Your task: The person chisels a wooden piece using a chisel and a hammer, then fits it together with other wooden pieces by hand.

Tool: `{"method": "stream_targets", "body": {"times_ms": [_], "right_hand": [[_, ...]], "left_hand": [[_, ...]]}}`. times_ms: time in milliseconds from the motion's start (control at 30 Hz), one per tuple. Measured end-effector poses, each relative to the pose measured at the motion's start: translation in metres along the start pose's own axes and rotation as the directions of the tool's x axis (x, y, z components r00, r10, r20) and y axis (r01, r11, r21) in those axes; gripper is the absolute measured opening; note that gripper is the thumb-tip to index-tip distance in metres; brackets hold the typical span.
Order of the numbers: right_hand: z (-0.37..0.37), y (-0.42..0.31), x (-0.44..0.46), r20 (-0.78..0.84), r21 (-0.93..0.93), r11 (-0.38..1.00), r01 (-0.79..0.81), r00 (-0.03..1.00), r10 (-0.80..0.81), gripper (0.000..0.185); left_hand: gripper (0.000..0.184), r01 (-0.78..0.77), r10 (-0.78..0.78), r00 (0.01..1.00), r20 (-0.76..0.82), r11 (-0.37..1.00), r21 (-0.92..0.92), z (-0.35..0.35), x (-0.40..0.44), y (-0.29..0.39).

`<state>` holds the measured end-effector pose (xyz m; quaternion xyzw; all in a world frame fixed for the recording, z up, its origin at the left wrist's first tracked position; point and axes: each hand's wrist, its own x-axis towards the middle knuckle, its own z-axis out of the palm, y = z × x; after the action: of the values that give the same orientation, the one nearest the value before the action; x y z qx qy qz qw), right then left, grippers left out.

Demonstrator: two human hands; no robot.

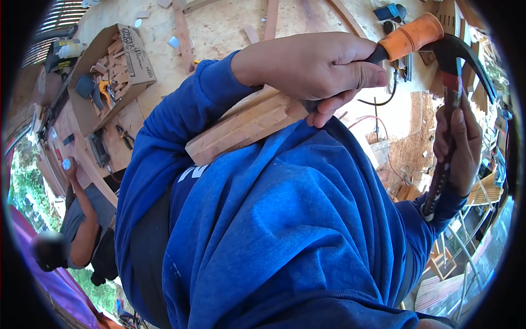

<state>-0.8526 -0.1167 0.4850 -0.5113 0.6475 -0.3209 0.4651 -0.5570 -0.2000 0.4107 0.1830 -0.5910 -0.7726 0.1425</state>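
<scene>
My left hand (312, 60) is closed around the neck of a chisel with an orange handle (413, 37). Its dark blade mostly disappears under my fingers, close to the end of a light wooden block (246, 125). The block lies beneath my left forearm, against my blue sweatshirt. In my right hand (463, 142) is the dark, red-banded handle of a claw hammer (452, 82). The hammer's black head is beside the butt of the chisel handle; whether they touch I cannot tell. The claw curves away to the right.
A cardboard box (137, 60) of wood offcuts and tools stands on the plywood worktop (219, 24) at upper left. Pliers (125, 137) lie near it. Wooden strips and a blue tool (388, 12) are farther back. Another person (82, 230) is at the left.
</scene>
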Motion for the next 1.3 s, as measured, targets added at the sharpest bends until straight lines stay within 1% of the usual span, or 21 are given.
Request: {"method": "stream_targets", "body": {"times_ms": [33, 67, 133, 200, 233, 267, 333, 367, 400, 467, 500, 567, 600, 700, 800, 900, 967, 1000, 1067, 1200, 1300], "right_hand": [[-0.008, 0.0, 0.002, 0.006, -0.031, 0.999, -0.033, 0.999, 0.033, 0.05], [-0.01, -0.005, 0.008, 0.001, 0.053, 0.996, -0.076, 0.997, 0.076, 0.05], [-0.006, -0.004, 0.019, -0.195, -0.025, 1.0, 0.007, 0.981, -0.012, 0.051], [-0.005, -0.004, 0.007, 0.018, 0.004, 0.999, -0.033, 0.999, 0.033, 0.051], [-0.006, -0.007, 0.007, 0.026, -0.038, 0.998, -0.058, 0.998, 0.059, 0.05], [-0.018, -0.005, 0.012, 0.028, -0.016, 0.998, -0.061, 0.998, 0.061, 0.048], [-0.02, -0.003, 0.026, -0.174, -0.088, 0.996, -0.01, 0.985, -0.006, 0.049], [-0.017, 0.001, 0.023, -0.145, -0.151, 0.987, 0.047, 0.987, -0.07, 0.048], [-0.012, -0.007, 0.012, 0.03, -0.144, 0.989, -0.024, 0.999, 0.029, 0.047], [-0.015, -0.015, 0.017, 0.127, -0.075, 0.991, -0.109, 0.985, 0.118, 0.047], [-0.015, -0.011, 0.021, 0.128, -0.083, 0.99, -0.114, 0.984, 0.124, 0.047], [-0.017, 0.0, 0.032, -0.115, -0.176, 0.983, 0.054, 0.991, -0.075, 0.05], [-0.01, -0.012, 0.024, 0.096, -0.121, 0.993, -0.015, 0.995, 0.026, 0.049], [-0.01, -0.016, 0.025, 0.09, -0.164, 0.985, -0.059, 0.993, 0.075, 0.049], [-0.004, -0.009, 0.028, 0.05, -0.187, 0.982, 0.017, 0.999, -0.007, 0.051], [-0.006, -0.01, 0.029, 0.103, -0.215, 0.975, -0.059, 0.991, 0.082, 0.051], [-0.003, 0.0, 0.035, -0.122, -0.171, 0.985, 0.006, 0.992, -0.027, 0.051], [-0.003, -0.003, 0.036, -0.121, -0.166, 0.986, 0.014, 0.992, -0.034, 0.051], [-0.004, -0.01, 0.027, 0.13, -0.175, 0.982, -0.077, 0.986, 0.1, 0.052], [0.002, -0.005, 0.024, 0.016, -0.166, 0.986, -0.001, 1.0, 0.004, 0.052], [-0.006, -0.003, 0.022, -0.016, -0.096, 0.995, -0.028, 1.0, 0.027, 0.053]], "left_hand": [[0.037, -0.02, 0.02, 1.0, -0.009, 1.0, 0.003, 0.0, -0.001, -0.001], [0.037, -0.013, 0.013, 1.0, 0.002, 1.0, 0.002, 0.0, 0.0, -0.001], [0.036, -0.004, 0.005, 1.0, 0.031, 1.0, -0.019, 0.001, 0.001, -0.002], [0.036, -0.024, 0.025, 0.999, 0.022, 1.0, -0.013, -0.001, 0.0, -0.003], [0.036, -0.036, 0.037, 0.999, 0.018, 0.999, -0.013, -0.001, -0.001, -0.003], [0.036, -0.031, 0.031, 0.999, 0.03, 0.999, -0.012, -0.002, 0.0, -0.004], [0.036, -0.026, 0.029, 0.998, 0.062, 0.999, -0.042, 0.0, 0.002, -0.005], [0.036, -0.033, 0.035, 0.998, 0.056, 0.999, -0.04, 0.0, 0.001, -0.003], [0.036, -0.027, 0.029, 0.999, 0.041, 0.999, -0.036, -0.001, -0.001, 0.0], [0.035, -0.004, 0.006, 0.999, 0.046, 0.999, -0.033, -0.002, -0.002, 0.001], [0.036, 0.01, -0.008, 0.999, 0.05, 0.999, -0.051, 0.0, 0.0, 0.0], [0.036, 0.013, -0.01, 0.999, 0.046, 0.998, -0.068, 0.0, 0.001, -0.002], [0.036, 0.039, -0.036, 0.998, 0.051, 0.998, -0.058, 0.0, -0.001, -0.003], [0.037, 0.087, -0.083, 0.994, 0.065, 0.995, -0.053, -0.001, 0.0, -0.002], [0.038, 0.117, -0.113, 0.992, 0.058, 0.99, -0.073, 0.001, -0.004, 0.0], [0.038, 0.145, -0.139, 0.987, 0.081, 0.987, -0.074, 0.0, -0.004, 0.0], [0.038, 0.135, -0.129, 0.989, 0.073, 0.988, -0.077, 0.0, -0.004, -0.004], [0.038, 0.135, -0.128, 0.988, 0.087, 0.987, -0.091, -0.002, -0.004, -0.005], [0.038, 0.149, -0.136, 0.983, 0.119, 0.983, -0.104, -0.002, -0.004, -0.005], [0.036, 0.144, -0.137, 0.984, 0.11, 0.988, -0.05, -0.002, -0.008, -0.008], [0.037, 0.163, -0.163, 0.977, 0.136, 0.987, 0.008, -0.002, -0.006, -0.007]]}}
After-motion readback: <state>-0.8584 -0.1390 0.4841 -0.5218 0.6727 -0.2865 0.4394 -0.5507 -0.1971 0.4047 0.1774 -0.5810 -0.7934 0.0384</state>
